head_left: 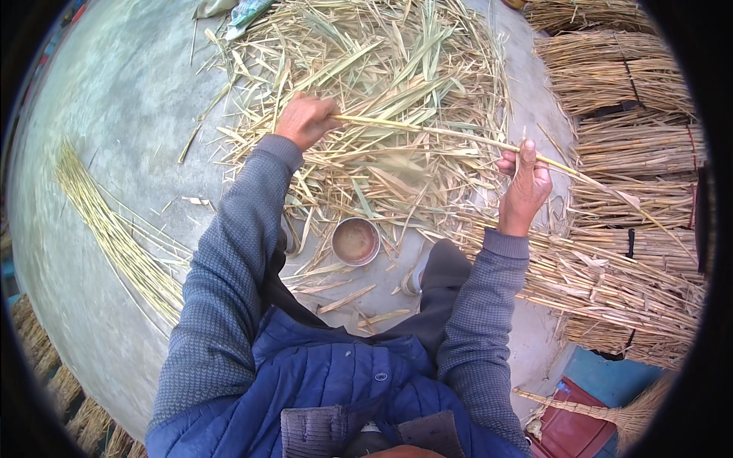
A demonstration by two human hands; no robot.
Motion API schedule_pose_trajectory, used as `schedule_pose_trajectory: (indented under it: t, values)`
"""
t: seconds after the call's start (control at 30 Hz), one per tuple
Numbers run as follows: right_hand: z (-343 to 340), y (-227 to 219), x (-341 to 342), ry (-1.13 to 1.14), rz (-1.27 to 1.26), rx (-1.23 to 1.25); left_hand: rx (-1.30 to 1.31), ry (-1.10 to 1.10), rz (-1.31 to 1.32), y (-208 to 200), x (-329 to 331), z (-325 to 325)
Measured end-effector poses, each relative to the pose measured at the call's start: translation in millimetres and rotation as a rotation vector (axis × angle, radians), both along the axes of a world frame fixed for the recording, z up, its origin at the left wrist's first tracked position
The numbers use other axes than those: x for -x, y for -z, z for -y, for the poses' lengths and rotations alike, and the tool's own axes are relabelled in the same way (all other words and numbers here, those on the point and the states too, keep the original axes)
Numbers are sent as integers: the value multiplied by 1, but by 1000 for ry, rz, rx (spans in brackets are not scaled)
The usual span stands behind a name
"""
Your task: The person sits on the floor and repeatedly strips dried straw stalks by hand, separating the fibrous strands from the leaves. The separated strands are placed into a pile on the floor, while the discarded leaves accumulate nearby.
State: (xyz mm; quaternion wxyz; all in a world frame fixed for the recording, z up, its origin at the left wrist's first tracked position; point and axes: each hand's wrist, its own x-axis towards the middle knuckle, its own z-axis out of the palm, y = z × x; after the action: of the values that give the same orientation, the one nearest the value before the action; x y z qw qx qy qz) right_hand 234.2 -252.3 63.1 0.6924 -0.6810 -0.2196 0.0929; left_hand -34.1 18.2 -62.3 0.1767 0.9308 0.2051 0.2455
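A long yellowish reed stalk [443,133] stretches between my two hands above a heap of dry stripped leaves [397,69]. My left hand [307,120] is closed around one end of it. Farther along, my right hand [527,183] grips the stalk between thumb and fingers, the thumb pointing up. Past the right hand the stalk runs on to the right, with a dry leaf piece [628,200] still on it, and thins toward its tip. Between my feet, below the heap, stands a small round bowl [356,241] with a reddish-brown inside.
Tied reed bundles [622,72] are stacked along the right side, with loose unstripped stalks [603,278] lying across the lower ones. A sheaf of clean stalks [114,229] lies on the grey concrete floor [137,99] at left. A broom [618,416] and a dark red object [573,427] sit at lower right.
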Motion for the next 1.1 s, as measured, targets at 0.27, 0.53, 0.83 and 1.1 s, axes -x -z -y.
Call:
schedule_pose_trajectory:
  t: [0.27,0.53,0.83,1.1]
  values:
    - [3,13,-10,-106,-87,-20,-264,-425,-507,-8,16,-15]
    - [-9,23,20,-320,-202,-43,207,278,124,-80,-83,73]
    - [20,4,-2,-112,-117,-65,1105,253,120,-55,-107,81]
    - [33,17,-8,-115,-140,6,1120,12,419,-50,-91,40]
